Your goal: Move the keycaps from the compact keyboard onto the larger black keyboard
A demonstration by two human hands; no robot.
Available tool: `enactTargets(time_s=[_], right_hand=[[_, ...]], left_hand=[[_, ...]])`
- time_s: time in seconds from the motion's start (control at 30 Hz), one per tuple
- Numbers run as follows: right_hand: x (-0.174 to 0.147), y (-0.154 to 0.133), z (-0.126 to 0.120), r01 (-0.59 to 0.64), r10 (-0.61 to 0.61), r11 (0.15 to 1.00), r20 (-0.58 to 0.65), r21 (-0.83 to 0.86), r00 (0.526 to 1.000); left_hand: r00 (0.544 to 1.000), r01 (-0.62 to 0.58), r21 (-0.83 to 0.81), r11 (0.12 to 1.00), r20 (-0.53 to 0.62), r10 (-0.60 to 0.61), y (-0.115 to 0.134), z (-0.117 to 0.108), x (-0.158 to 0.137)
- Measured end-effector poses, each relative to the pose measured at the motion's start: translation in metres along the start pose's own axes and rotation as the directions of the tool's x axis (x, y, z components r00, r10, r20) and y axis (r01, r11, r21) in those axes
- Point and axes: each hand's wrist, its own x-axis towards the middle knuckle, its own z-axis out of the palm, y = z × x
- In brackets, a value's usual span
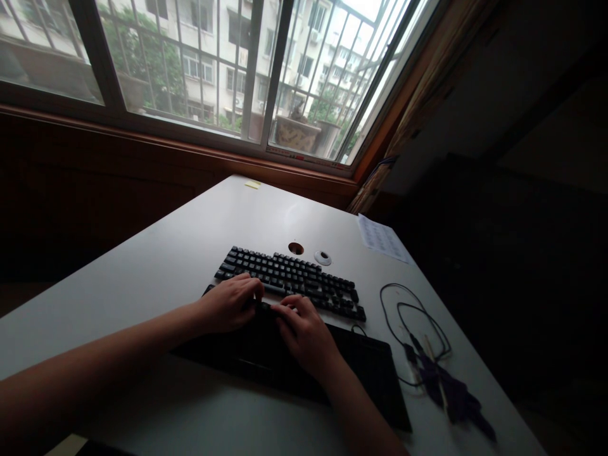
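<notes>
Black keycaps (289, 273) lie in keyboard-shaped rows, with white tabletop showing through some gaps. In front of them is a flat black keyboard body (365, 361), its surface too dark to make out. Over its upper edge my two hands meet. My left hand (230, 303) is closed, fingers curled down, at a small black piece (263, 306) that looks like a keycap. From the other side, my right hand (306, 329) pinches at the same piece with thumb and fingers. My fingertips partly hide it, and I cannot tell whether it touches the keyboard body.
On the white table (142, 278), a black cable (422, 304) loops at the right, beside a dark purple cloth (451, 389) and thin sticks. Behind the keycaps are a cable hole (296, 248) and its round cover (323, 258). A printed sheet (382, 238) lies near the right edge, below the window.
</notes>
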Motion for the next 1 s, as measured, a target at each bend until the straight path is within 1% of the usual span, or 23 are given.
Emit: enactTargets(time_s=[0.5, 0.77, 1.0], right_hand=[[-0.0001, 0.0016, 0.0002, 0.016, -0.014, 0.999, -0.038, 0.045, 0.999], [0.001, 0.0004, -0.0017, 0.025, -0.024, 0.999, -0.019, 0.03, 1.0], [0.001, -0.0008, -0.0021, 0.033, -0.033, 0.999, -0.026, 0.022, 0.999]], left_hand=[[1.0, 0.003, 0.005, 1.0, 0.007, -0.003, 0.0009, -0.0005, 0.0005], [1.0, 0.006, -0.016, 1.0, 0.005, -0.006, 0.0019, -0.0013, 0.0004], [1.0, 0.001, -0.01, 1.0, 0.005, -0.001, 0.0011, -0.0003, 0.0013]])
